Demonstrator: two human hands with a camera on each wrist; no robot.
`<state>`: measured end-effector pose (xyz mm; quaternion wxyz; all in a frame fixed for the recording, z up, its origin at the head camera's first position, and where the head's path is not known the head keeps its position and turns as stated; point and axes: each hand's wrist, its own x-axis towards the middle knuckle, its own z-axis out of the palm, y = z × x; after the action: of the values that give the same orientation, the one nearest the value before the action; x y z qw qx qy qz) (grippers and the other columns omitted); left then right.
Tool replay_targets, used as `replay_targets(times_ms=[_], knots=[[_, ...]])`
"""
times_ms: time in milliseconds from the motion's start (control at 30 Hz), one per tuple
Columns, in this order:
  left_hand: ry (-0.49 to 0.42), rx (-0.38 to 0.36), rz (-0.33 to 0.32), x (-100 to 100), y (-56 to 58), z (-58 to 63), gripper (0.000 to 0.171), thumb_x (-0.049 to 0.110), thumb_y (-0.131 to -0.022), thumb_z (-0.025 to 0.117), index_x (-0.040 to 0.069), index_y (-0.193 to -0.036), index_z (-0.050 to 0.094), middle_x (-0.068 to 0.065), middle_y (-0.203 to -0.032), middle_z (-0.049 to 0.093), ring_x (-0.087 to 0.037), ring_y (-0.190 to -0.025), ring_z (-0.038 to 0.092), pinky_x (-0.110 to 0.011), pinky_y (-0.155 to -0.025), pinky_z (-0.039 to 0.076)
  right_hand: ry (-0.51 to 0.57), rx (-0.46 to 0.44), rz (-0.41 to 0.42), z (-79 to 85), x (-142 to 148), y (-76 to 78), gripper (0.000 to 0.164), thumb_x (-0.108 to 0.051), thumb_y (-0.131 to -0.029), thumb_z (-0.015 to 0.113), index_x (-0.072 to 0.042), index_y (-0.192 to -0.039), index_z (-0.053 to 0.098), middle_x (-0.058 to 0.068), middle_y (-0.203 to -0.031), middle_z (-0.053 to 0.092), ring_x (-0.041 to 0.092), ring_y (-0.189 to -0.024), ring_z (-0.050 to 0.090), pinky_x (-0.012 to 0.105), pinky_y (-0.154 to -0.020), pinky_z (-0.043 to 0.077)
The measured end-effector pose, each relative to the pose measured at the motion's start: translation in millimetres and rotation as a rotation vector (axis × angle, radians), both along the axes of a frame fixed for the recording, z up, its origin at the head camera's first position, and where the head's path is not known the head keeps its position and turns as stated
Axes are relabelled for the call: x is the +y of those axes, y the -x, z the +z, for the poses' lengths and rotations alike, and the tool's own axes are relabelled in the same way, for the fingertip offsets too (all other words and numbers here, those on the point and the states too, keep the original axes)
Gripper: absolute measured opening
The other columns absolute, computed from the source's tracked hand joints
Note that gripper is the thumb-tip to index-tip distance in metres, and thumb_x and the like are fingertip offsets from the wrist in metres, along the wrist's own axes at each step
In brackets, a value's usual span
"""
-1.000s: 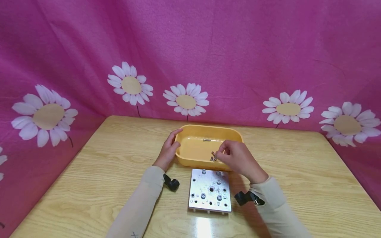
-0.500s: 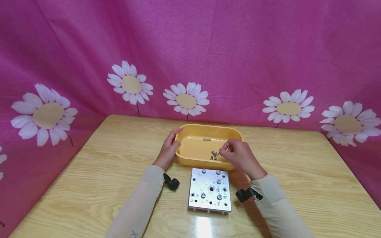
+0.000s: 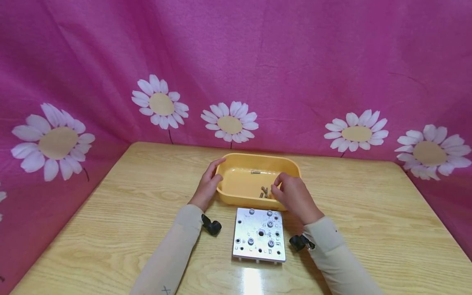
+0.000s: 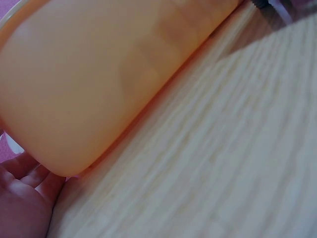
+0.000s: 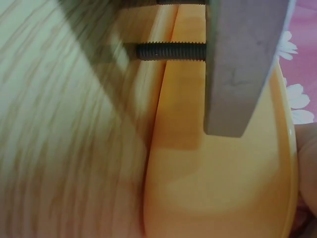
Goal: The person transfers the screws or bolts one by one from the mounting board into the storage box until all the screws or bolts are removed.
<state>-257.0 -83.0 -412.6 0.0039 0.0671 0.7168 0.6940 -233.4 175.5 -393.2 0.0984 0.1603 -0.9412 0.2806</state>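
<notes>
My left hand (image 3: 207,186) grips the left end of a yellow plastic tray (image 3: 239,184), thumb over the rim and fingers outside. In the left wrist view its fingers lie against the tray's corner. Several small metal screws (image 3: 264,191) lie in a cluster on the tray's floor; one screw (image 3: 255,172) is apart near the far wall. Over the tray's right side, my right hand (image 3: 296,198) has thumb and forefinger brought together, right beside the cluster. I cannot tell whether a screw is between those fingertips. A square metal plate (image 3: 254,229) with several socket-head screws stands in front of the tray.
In the right wrist view a threaded shank (image 5: 171,51) sticks out of the plate's underside. The wood-grain table (image 3: 166,172) carries everything. A pink curtain (image 3: 287,73) with daisies hangs behind it. Black wrist cameras (image 3: 212,226) sit near the plate's sides.
My right hand first drew slightly right from the screw cluster, with a screw showing at its fingertips, then shifted slightly back and nearer. That screw no longer shows. My left hand stays on the tray.
</notes>
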Motion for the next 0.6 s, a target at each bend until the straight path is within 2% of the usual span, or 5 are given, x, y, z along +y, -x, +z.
replay_targets(times_ms=[200, 433, 600], knots=[[0.003, 0.008, 0.001, -0.5, 1.1, -0.9, 0.059, -0.005, -0.087, 0.042, 0.008, -0.144, 0.042, -0.01, -0.155, 0.03, -0.025, -0.143, 0.025, -0.038, -0.114, 0.023, -0.023, -0.002, -0.017, 1.2, -2.4, -0.1, 0.01, -0.015, -0.086, 0.061, -0.005, -0.085, 0.06, -0.003, -0.051, 0.046, 0.01, -0.044, 0.04, 0.027, -0.043, 0.033], [0.012, -0.006, 0.006, -1.2, 1.0, -1.0, 0.058, -0.004, -0.087, 0.042, 0.009, -0.144, 0.042, -0.008, -0.156, 0.029, -0.022, -0.144, 0.019, -0.035, -0.115, 0.018, -0.027, -0.001, -0.019, 0.4, -2.3, 0.5, 0.008, -0.013, -0.086, 0.06, -0.005, -0.084, 0.06, -0.003, -0.051, 0.045, 0.011, -0.044, 0.04, 0.026, -0.043, 0.032], [0.005, -0.01, 0.001, -0.5, 1.5, -1.2, 0.059, -0.004, -0.087, 0.042, 0.009, -0.144, 0.042, -0.008, -0.155, 0.029, -0.021, -0.144, 0.021, -0.035, -0.115, 0.02, -0.029, 0.015, -0.021, -0.9, -2.1, 1.3, 0.007, -0.012, -0.085, 0.061, -0.005, -0.084, 0.06, -0.003, -0.051, 0.045, 0.011, -0.045, 0.04, 0.027, -0.044, 0.033]])
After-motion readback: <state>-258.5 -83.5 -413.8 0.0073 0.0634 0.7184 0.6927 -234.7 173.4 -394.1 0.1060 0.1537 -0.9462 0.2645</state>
